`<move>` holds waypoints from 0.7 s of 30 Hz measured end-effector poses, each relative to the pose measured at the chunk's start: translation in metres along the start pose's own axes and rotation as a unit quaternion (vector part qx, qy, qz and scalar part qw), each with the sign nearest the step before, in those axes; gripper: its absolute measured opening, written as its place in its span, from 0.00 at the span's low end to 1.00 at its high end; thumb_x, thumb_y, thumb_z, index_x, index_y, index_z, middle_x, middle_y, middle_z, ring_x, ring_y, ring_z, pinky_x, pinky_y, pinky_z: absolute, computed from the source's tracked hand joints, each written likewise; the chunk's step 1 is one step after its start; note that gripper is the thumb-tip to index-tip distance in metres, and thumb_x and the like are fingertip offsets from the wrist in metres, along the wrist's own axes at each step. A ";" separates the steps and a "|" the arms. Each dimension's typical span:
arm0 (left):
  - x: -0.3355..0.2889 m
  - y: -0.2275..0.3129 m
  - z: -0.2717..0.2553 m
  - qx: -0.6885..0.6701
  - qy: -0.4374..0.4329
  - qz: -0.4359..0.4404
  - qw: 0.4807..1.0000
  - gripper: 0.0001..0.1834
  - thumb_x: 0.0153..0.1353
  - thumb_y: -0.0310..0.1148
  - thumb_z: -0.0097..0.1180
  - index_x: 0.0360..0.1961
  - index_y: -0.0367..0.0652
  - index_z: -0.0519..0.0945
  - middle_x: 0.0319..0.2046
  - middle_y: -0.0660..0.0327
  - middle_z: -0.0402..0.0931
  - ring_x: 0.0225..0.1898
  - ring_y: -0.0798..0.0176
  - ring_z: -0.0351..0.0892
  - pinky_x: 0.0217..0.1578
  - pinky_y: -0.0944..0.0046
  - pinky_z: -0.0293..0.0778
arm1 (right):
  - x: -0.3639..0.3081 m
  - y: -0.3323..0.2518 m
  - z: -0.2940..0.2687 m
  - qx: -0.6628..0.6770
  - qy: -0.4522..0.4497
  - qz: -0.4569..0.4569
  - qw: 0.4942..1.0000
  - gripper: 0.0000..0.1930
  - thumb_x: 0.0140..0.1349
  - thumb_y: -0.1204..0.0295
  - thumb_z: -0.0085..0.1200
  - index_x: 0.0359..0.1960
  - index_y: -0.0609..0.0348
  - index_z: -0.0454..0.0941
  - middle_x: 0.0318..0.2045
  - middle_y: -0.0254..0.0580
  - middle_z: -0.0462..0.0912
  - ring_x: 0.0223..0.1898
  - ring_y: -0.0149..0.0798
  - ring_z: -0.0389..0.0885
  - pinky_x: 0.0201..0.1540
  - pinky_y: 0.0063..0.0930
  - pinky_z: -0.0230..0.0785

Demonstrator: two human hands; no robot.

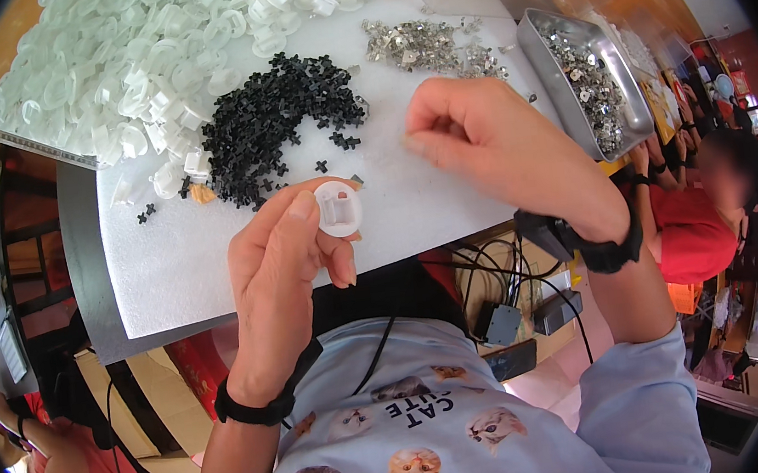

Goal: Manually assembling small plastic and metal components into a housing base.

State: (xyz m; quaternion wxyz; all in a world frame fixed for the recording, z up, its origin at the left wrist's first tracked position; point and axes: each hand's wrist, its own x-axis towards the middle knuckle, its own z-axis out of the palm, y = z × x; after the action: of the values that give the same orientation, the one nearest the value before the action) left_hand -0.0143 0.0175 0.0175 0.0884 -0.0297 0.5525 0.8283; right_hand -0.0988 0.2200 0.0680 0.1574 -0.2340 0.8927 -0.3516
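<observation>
Between thumb and fingers, my left hand (273,266) grips a round white plastic part (351,212) with a rectangular hollow in its face, held above the table's near side. My right hand (498,136) hovers to the right, fingers curled and thumb against them; anything in that pinch is hidden. Beyond my left hand lies a heap of small black cross-shaped pieces (244,135). Small shiny metal pieces (424,45) are scattered past my right hand. A large pile of translucent white plastic parts (138,54) covers the far left.
A white foam sheet (189,275) covers the work surface. At the right stands a metal tray (556,112) holding more small metal pieces. Cables (512,269) and small dark boxes (499,324) sit below the near edge. Other people are seated at left and right.
</observation>
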 end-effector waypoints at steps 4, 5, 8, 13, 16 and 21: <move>-0.001 0.001 0.001 -0.009 0.006 -0.003 1.000 0.21 0.69 0.39 0.42 0.46 0.29 0.75 0.26 0.57 0.75 0.22 0.71 0.70 0.24 0.72 0.66 | -0.004 -0.025 0.014 0.088 -0.033 -0.090 0.992 0.05 0.60 0.76 0.54 0.30 0.63 0.72 0.19 0.32 0.69 0.22 0.24 0.65 0.24 0.21 0.59; -0.001 0.001 0.002 -0.007 0.013 -0.003 1.000 0.21 0.69 0.40 0.42 0.46 0.29 0.75 0.26 0.57 0.75 0.21 0.70 0.70 0.24 0.72 0.66 | -0.004 -0.031 0.015 0.091 -0.056 -0.073 0.992 0.05 0.59 0.74 0.51 0.28 0.64 0.72 0.19 0.41 0.72 0.22 0.36 0.69 0.25 0.30 0.62; -0.001 0.001 0.001 -0.007 0.011 -0.012 1.000 0.21 0.69 0.40 0.43 0.46 0.29 0.75 0.26 0.57 0.75 0.21 0.70 0.70 0.24 0.72 0.66 | 0.001 -0.029 0.026 0.083 -0.061 -0.097 0.990 0.06 0.57 0.73 0.49 0.27 0.64 0.71 0.20 0.49 0.74 0.23 0.50 0.74 0.26 0.40 0.64; -0.001 -0.001 0.000 -0.029 0.017 -0.009 0.999 0.20 0.69 0.39 0.43 0.47 0.29 0.75 0.25 0.56 0.76 0.20 0.70 0.70 0.23 0.72 0.66 | -0.004 -0.020 0.043 -0.036 0.054 -0.234 0.970 0.04 0.54 0.77 0.50 0.31 0.63 0.71 0.27 0.45 0.73 0.27 0.50 0.76 0.26 0.39 0.68; -0.001 -0.002 -0.001 -0.037 0.013 -0.008 0.999 0.20 0.69 0.39 0.43 0.47 0.29 0.75 0.26 0.56 0.76 0.20 0.70 0.71 0.23 0.72 0.66 | -0.012 -0.021 0.044 -0.085 0.059 -0.232 0.967 0.07 0.52 0.78 0.51 0.33 0.63 0.71 0.29 0.42 0.73 0.27 0.48 0.77 0.24 0.36 0.70; -0.001 -0.001 -0.002 -0.048 0.010 0.005 0.999 0.20 0.69 0.39 0.43 0.47 0.29 0.75 0.27 0.57 0.75 0.21 0.70 0.71 0.22 0.72 0.67 | -0.022 -0.025 0.052 -0.090 0.086 -0.228 0.966 0.09 0.52 0.78 0.51 0.36 0.63 0.72 0.28 0.40 0.72 0.25 0.45 0.77 0.21 0.33 0.69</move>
State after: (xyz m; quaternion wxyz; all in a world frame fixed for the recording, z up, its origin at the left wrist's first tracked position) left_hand -0.0136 0.0160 0.0157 0.0772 -0.0398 0.5132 0.8539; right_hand -0.0497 0.1866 0.0513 -0.0258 -0.4131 0.8540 -0.3152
